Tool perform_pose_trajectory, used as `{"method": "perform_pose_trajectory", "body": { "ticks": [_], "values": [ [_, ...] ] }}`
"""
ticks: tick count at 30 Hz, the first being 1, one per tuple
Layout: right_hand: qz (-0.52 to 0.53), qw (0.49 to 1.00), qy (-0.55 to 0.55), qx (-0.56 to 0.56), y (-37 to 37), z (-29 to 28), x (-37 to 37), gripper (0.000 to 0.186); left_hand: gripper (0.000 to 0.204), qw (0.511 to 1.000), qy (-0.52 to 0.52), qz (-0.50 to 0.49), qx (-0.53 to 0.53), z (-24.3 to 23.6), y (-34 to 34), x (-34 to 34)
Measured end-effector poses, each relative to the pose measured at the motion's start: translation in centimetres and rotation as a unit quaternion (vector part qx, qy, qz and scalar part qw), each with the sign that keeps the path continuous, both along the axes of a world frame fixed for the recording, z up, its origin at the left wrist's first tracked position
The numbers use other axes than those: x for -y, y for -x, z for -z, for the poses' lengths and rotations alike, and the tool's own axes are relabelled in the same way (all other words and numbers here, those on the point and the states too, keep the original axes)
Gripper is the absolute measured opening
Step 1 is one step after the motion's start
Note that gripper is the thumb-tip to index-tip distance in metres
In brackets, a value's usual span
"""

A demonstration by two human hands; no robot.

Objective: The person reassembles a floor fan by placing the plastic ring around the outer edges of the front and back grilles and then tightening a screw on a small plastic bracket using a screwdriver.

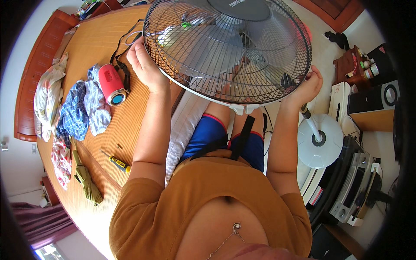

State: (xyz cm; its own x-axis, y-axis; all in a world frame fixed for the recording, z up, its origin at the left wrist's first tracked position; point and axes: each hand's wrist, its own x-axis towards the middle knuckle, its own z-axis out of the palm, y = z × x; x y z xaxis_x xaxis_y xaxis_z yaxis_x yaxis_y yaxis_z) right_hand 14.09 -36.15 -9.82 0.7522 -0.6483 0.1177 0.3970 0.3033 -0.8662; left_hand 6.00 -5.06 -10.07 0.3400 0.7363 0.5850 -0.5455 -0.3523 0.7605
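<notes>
A round black wire fan guard (195, 82) with a grey centre cap (240, 9) is held up in front of my body. Through its wires show translucent grey fan blades (208, 60), and white clips (238, 108) sit on its lower rim. My left hand (146, 65) is closed on the guard's left edge. On the opposite edge my right hand (308, 89) grips the rim, its fingers partly hidden. Below my right hand, a white round fan base (318, 149) with a pole stands on the floor.
On the bamboo-matted bed (125, 151) at left lie a red cylindrical speaker (112, 82), a yellow-black screwdriver (115, 161), a folded olive umbrella (86, 177) and crumpled clothes (78, 108). At right are a silver player (353, 186) and a boxy speaker (370, 104).
</notes>
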Motion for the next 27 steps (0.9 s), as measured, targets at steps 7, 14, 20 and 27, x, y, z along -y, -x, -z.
{"method": "perform_pose_trajectory", "body": {
  "ticks": [7, 14, 20, 27],
  "values": [
    [0.013, 1.0, -0.006, 0.013, -0.2, 0.4, -0.1, 0.018, 0.032, 0.992, -0.086, -0.076, -0.043, -1.1, 1.2, 3.5],
    [0.023, 0.999, 0.005, 0.021, -0.4, 0.5, -0.1, 0.02, 0.044, 0.992, 0.041, 0.113, 0.045, -0.1, 1.7, 5.6],
    [0.018, 0.999, 0.017, 0.025, 0.1, 0.5, -0.1, 0.022, 0.038, 0.981, -0.177, -0.078, -0.004, 0.5, 2.5, 6.6],
    [0.019, 0.999, 0.023, 0.034, -0.1, 0.9, 0.2, 0.022, 0.043, 0.956, -0.266, -0.121, -0.04, 0.5, 3.6, 8.7]
  ]
}}
